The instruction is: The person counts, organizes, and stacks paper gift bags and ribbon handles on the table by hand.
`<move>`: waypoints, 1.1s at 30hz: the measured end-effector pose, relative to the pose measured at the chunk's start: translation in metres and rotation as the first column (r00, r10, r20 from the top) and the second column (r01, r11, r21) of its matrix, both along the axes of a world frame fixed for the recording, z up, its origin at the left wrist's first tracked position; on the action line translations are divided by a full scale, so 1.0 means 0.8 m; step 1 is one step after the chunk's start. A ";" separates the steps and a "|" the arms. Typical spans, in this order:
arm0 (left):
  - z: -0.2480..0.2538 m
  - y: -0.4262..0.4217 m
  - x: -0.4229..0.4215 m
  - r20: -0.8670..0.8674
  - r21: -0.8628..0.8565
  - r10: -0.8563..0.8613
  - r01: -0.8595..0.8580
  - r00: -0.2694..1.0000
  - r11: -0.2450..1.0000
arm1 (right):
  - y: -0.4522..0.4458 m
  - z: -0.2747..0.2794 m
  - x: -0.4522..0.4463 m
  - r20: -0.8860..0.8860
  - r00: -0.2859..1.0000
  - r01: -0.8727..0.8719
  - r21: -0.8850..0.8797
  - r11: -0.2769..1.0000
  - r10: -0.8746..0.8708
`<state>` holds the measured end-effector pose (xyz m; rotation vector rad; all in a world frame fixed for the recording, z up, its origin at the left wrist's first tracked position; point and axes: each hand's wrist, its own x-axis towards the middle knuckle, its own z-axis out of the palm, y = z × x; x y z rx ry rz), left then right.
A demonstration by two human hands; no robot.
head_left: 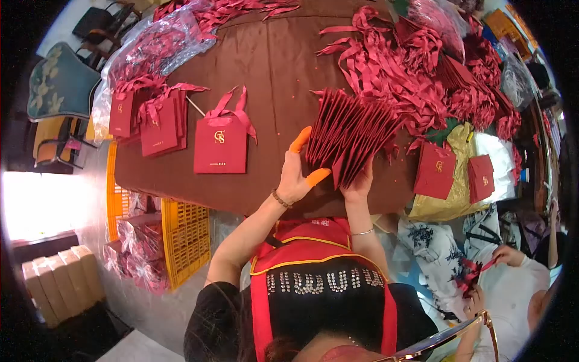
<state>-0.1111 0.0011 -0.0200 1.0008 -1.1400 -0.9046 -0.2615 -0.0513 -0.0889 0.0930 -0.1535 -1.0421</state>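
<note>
A fanned stack of dark red paper gift bags is held up over the table, edges facing me. My right hand grips its lower right side, most of the fingers hidden behind the bags. My left hand wears orange finger covers on thumb and index finger. These two digits are spread around the stack's lower left corner; the other fingers are hidden. Left of my hands, one red gift bag with a gold logo and ribbon handles lies flat. Beside it is a group of similar bags.
Red ribbons heap across the brown-covered table. More bags lie at the right edge, near gold plastic. Yellow crates stand below left. Another person's hands hold red ribbon at lower right.
</note>
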 end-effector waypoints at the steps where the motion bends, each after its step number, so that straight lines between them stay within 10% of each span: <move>1: -0.003 0.001 -0.001 -0.124 -0.007 -0.054 0.053 0.991 0.999 | 0.000 -0.001 0.000 -0.040 0.999 0.007 -0.009 1.000 -0.007; 7: 0.031 -0.002 -0.004 -0.329 -0.065 -0.132 0.117 0.935 0.991 | 0.006 0.004 0.001 -0.148 0.986 0.078 0.041 0.996 -0.071; 33: 0.034 0.002 -0.005 -0.027 0.062 0.003 -0.001 1.000 0.998 | 0.006 0.001 0.002 -0.251 0.968 -0.011 -0.008 1.000 0.009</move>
